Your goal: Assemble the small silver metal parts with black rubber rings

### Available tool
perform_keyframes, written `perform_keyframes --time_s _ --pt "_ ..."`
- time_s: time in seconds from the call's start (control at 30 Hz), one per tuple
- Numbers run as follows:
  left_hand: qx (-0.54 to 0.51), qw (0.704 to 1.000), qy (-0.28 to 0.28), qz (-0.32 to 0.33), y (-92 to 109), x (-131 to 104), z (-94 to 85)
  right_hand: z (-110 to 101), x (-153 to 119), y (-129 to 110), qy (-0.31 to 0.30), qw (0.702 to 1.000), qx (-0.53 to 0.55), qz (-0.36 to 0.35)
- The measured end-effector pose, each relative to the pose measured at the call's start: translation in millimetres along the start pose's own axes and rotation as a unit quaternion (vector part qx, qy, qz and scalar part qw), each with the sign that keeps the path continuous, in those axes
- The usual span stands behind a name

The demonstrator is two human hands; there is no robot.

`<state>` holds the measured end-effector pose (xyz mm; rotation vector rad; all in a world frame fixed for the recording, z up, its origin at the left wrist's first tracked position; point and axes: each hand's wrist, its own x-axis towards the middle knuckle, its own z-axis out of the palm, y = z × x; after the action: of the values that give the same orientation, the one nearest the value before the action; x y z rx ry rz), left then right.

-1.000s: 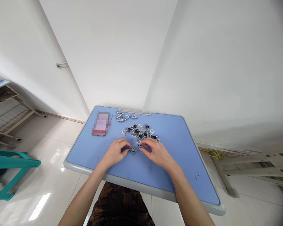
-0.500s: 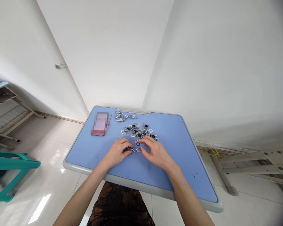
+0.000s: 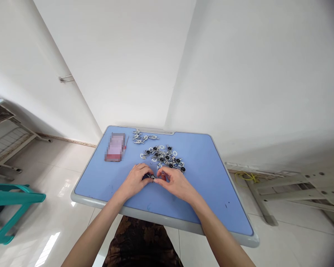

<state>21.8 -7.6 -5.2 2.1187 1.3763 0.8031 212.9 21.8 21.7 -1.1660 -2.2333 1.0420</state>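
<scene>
Near the front middle of the table, my left hand [image 3: 135, 180] pinches a small metal part with a dark round piece [image 3: 152, 177]. From the other side, the thumb and fingertips of my right hand [image 3: 176, 182] are closed on the same part. Fingers cover most of it, so its exact kind is unclear. Just beyond my hands lies a loose pile of small metal parts [image 3: 167, 158], several with black round caps and some with flat oval plates. At the back left, a smaller group of similar silver parts [image 3: 139, 137] shows no black caps.
A blurred-out phone [image 3: 115, 147] lies at the table's left, a thin red-handled screwdriver [image 3: 125, 144] beside it. The blue table [image 3: 211, 193] has a raised grey rim and stands against a white wall. A green stool [image 3: 16, 202] is on the floor to the left.
My right hand has moved left and closed on the part in my left hand. Two black-capped parts at the pile's near right edge now show. The view has shifted slightly.
</scene>
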Motion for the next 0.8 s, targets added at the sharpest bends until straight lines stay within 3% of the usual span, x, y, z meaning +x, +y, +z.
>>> perform_keyframes --time_s 0.3,0.8 --pt "-0.001 1.000 -0.014 0.000 -1.3 1.5 -0.6 6.8 3.6 8.4 -0.001 0.994 -0.107 -0.037" --pt "-0.111 0.994 -0.006 -0.023 1.1 -3.3 -8.4 6.2 2.6 5.9 0.008 0.995 -0.085 -0.050"
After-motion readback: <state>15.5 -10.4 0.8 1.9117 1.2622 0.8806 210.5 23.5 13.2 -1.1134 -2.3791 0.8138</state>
